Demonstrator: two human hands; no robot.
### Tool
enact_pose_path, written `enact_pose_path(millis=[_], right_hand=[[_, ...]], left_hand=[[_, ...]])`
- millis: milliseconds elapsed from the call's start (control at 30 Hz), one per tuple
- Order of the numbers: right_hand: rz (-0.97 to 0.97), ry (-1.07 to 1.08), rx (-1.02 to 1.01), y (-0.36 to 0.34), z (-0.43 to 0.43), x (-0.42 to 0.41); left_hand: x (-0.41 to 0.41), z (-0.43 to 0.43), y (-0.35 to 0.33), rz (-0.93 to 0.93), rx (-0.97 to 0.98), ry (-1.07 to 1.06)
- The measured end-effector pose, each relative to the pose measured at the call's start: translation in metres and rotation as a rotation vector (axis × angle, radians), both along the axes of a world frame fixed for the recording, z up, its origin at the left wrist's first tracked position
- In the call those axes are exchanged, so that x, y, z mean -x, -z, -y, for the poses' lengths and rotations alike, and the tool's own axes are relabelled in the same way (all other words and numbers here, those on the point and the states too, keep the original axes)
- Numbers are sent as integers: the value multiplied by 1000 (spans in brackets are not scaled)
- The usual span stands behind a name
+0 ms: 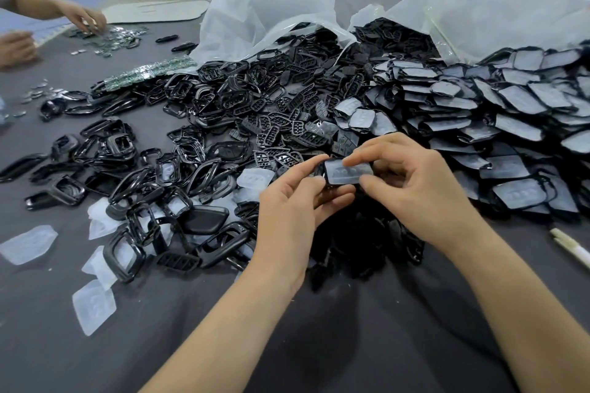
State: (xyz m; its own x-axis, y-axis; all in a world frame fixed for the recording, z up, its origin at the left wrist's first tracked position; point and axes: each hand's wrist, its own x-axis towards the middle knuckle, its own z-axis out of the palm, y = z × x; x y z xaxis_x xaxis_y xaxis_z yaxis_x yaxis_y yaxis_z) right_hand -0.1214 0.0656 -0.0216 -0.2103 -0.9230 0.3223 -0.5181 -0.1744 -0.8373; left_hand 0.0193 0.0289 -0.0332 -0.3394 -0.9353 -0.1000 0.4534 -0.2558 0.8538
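Black plastic fob shell (323,173) with translucent rubbery button pad (348,172) laid in it: held at centre, above the dark grey table cloth (319,344). Your left hand (297,201) pinches the shell's left end; your right hand (415,182) pinches the pad's edges. Risks:
- Press one corner first and the pad likely seats skewed.
- A slip drops it among the loose black frames (143,175) at 9 o'clock, where it would be hard to spot.
- The stacked fitted pieces (510,112) at 2 o'clock lie near; your right forearm could knock them.

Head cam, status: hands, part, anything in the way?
Left hand and right hand both pinch black frame with clear pad. Held above parts pile. Nothing blocking.
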Motion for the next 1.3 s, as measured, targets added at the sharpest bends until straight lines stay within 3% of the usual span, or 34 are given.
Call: enact_pose_path(millis=[200,500,700,1300], right_hand=[[-90,-36,17,1,1,4],[-65,37,19,2,1,9],[230,138,7,3,4,10],[444,58,10,-4,1,6]], left_hand=[[-1,1,1,48,-18,-12],[0,2,3,105,-39,-32],[1,1,2,132,-11,2],[1,-3,6,208,130,11]])
